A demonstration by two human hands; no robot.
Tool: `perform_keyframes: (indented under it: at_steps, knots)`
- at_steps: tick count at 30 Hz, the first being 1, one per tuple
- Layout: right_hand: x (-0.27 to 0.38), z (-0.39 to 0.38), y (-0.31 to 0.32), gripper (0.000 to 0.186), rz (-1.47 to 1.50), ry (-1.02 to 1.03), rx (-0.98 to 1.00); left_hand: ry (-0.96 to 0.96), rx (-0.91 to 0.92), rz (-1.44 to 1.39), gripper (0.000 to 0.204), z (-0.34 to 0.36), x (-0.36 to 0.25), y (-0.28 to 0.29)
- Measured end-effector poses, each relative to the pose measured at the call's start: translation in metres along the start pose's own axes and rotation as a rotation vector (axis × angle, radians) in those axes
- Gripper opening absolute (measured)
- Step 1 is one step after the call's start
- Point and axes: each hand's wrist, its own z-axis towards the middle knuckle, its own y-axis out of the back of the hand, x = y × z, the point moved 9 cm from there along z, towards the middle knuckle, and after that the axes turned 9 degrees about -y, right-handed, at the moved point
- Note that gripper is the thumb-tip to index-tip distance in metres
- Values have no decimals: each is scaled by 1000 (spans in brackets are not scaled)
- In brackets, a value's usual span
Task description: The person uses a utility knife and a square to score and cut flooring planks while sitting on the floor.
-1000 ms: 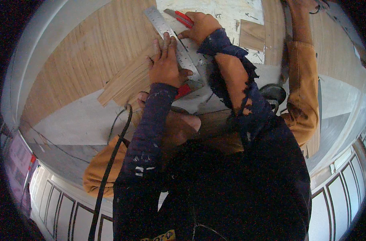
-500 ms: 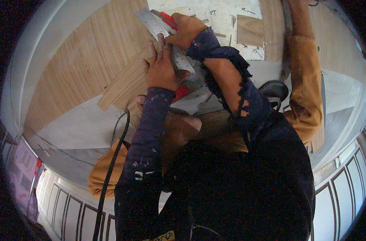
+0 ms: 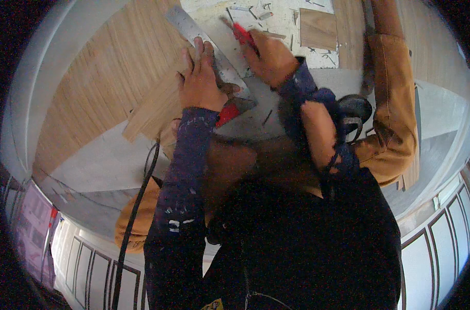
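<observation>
My left hand (image 3: pixel 200 85) lies with spread fingers on a perforated steel ruler (image 3: pixel 186 26) and the edge of a wood-grain strip (image 3: pixel 153 106). My right hand (image 3: pixel 268 59) grips a red utility knife (image 3: pixel 241 32), raised at the right side of the ruler, its tip pointing up-left. A red-and-metal piece (image 3: pixel 228 111) shows just below my left hand; its form is partly hidden. Beyond my right hand is a stained white board (image 3: pixel 320 62) with scraps and a square wood-grain piece (image 3: pixel 317 28).
A co-worker's bare forearm and tan sleeve (image 3: pixel 390 103) run along the right. Another tan sleeve (image 3: pixel 129 222) shows lower left beside a black cable (image 3: pixel 137 206). Wood-grain sheets (image 3: pixel 90 88) cover the left. A dark round object (image 3: pixel 354 108) sits right of my arm.
My right hand has moved right and down with the knife, away from the ruler. My left hand has shifted slightly left, and the ruler lies a little farther left.
</observation>
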Motion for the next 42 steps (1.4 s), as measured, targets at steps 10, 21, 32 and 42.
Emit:
perform_keyframes:
  at_steps: [10,21,32,42]
  knots:
    - [-19,-46,-40,23,-53,-60,217,11,-27,24,112,-5,9,2]
    - [30,-32,-59,25,-163,7,-18,112,30,39,92,-3,25,-9]
    - [-2,-64,-69,31,-270,-99,170,36,-89,120,94,-3,21,-16]
    - [-28,-114,-65,17,-339,-183,135,-88,-108,163,108,-2,11,-4]
